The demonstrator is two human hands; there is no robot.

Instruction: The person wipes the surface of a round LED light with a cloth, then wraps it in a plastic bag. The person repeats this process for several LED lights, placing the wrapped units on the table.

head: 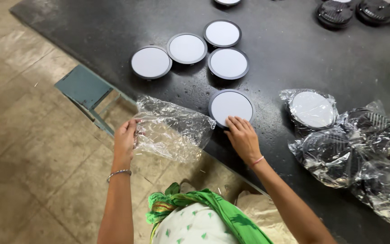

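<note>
Left hand [125, 135] grips a clear bag [172, 131]; right hand [243, 138] rests flat, fingers spread, on a round lamp [231, 105] on the surface [285, 54].

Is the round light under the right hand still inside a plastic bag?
No: the right hand rests on a bare round light on the table, while the left hand holds the empty plastic bag.

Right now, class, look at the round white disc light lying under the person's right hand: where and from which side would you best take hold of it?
Grip the round disc light by its dark rim, from the near table edge, where the right hand already rests. It lies flat, so the smooth white face offers no hold; only the thin raised rim does. The left hand is busy holding the clear plastic bag.
</note>
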